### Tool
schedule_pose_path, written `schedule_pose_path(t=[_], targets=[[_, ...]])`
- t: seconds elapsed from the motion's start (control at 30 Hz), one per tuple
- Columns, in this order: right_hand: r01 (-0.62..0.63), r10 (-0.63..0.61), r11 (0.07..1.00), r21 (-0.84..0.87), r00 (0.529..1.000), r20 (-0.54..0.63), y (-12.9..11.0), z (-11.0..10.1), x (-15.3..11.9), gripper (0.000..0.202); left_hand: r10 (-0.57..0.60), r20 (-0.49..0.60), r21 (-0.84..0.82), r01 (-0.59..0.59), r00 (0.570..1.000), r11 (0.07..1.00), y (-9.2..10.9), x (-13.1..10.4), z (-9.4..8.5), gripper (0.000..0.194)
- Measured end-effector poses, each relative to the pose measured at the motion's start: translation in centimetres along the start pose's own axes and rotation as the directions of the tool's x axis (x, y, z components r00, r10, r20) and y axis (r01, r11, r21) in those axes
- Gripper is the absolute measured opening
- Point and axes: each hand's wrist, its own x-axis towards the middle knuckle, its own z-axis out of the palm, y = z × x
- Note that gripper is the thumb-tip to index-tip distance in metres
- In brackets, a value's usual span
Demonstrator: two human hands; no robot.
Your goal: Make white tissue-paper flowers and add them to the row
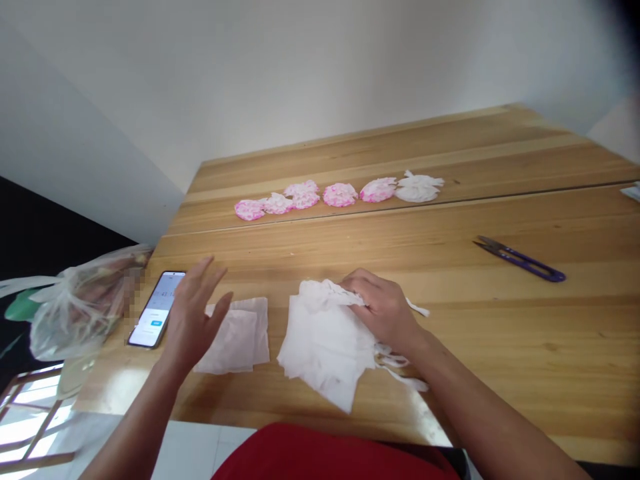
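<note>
My left hand (195, 313) hovers with fingers spread between a lit phone (153, 313) and a small stack of thin white tissue squares (235, 340), partly covering both. My right hand (377, 303) is closed at the upper right of a larger pile of white tissue sheets (323, 347), its fingers pinching a crumpled piece of white tissue (327, 293) on top. The fingertips are partly hidden by the tissue. Twisted white strips (400, 373) lie beside the pile, under my right wrist.
Across the back of the wooden table (240, 260) runs a row of several pink-and-white ruffled tissue flowers (340, 195), with a white one (419, 188) at its right end. Purple-handled thread snips (520, 259) lie to the right. A filled plastic bag (85, 307) stands by the left edge.
</note>
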Motion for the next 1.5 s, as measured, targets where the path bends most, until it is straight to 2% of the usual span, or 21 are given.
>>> schedule_pose_path(t=[0.17,0.3,0.4,0.47,0.53,0.6,0.67,0.73,0.8,0.87,1.0,1.1,1.2,1.27,1.3,1.4,1.5], targets=[[-0.076,0.08,0.995,0.059,0.995,-0.057,0.2,-0.1,0.2,0.01,0.129,0.154,-0.324,-0.073,0.98,0.943,4.5,2.4,1.7,0.036],[-0.132,0.141,0.986,0.103,0.987,-0.081,0.2,-0.2,0.4,0.01,0.277,0.242,-0.404,-0.163,0.93,0.9,8.0,4.0,3.6,0.036],[-0.144,0.156,0.982,0.122,0.983,-0.098,0.1,-0.3,0.5,0.01,0.364,0.265,-0.418,-0.233,0.893,0.878,9.0,4.9,4.5,0.032],[-0.138,0.152,0.983,0.122,0.982,-0.113,0.2,-0.3,0.5,0.009,0.367,0.271,-0.408,-0.239,0.89,0.881,8.3,5.3,4.6,0.033],[-0.122,0.138,0.984,0.128,0.982,-0.129,0.2,-0.2,0.5,0.009,0.3,0.257,-0.374,-0.191,0.919,0.908,6.9,5.5,4.3,0.037],[-0.109,0.127,0.985,0.136,0.982,-0.138,0.2,-0.2,0.4,0.009,0.179,0.223,-0.345,-0.094,0.958,0.934,5.6,5.4,3.9,0.04],[-0.112,0.131,0.983,0.143,0.983,-0.132,0.1,-0.2,0.4,0.009,0.123,0.228,-0.397,-0.023,0.966,0.918,5.3,5.1,3.6,0.04],[-0.132,0.15,0.98,0.146,0.981,-0.12,0.0,-0.1,0.4,0.011,0.159,0.267,-0.487,-0.009,0.95,0.873,6.1,4.8,3.7,0.038],[-0.157,0.175,0.974,0.162,0.978,-0.11,-0.1,-0.1,0.4,0.013,0.226,0.295,-0.567,-0.02,0.928,0.824,7.7,4.7,4.2,0.036],[-0.177,0.198,0.966,0.187,0.975,-0.102,-0.1,-0.1,0.4,0.015,0.25,0.324,-0.65,0.022,0.913,0.76,9.5,4.8,4.8,0.035],[-0.172,0.199,0.962,0.211,0.973,-0.115,-0.2,-0.3,0.5,0.013,0.201,0.416,-0.79,0.243,0.887,0.563,11.9,5.4,5.7,0.039],[-0.16,0.187,0.966,0.203,0.975,-0.122,-0.3,-0.3,0.5,0.011,0.121,0.448,-0.798,0.335,0.886,0.501,12.6,5.8,6.2,0.037],[-0.192,0.22,0.961,0.201,0.968,-0.125,-0.2,-0.5,0.5,0.008,0.09,0.383,-0.798,0.281,0.919,0.533,12.7,6.2,6.8,0.027],[-0.223,0.255,0.95,0.218,0.958,-0.13,0.0,-0.7,0.5,0.008,0.147,0.275,-0.815,0.15,0.95,0.559,12.7,6.6,7.1,0.019],[-0.242,0.275,0.943,0.228,0.953,-0.126,0.0,-0.9,0.5,0.015,0.183,0.218,-0.823,0.08,0.959,0.562,12.6,6.9,7.1,0.018],[-0.315,0.347,0.914,0.255,0.933,-0.094,0.2,-1.3,0.7,0.04,0.256,0.091,-0.833,-0.067,0.962,0.548,12.5,7.6,6.9,0.018],[-0.347,0.378,0.901,0.26,0.923,-0.078,0.3,-1.6,0.9,0.043,0.3,-0.001,-0.8,-0.18,0.954,0.572,12.2,8.0,6.7,0.018]])
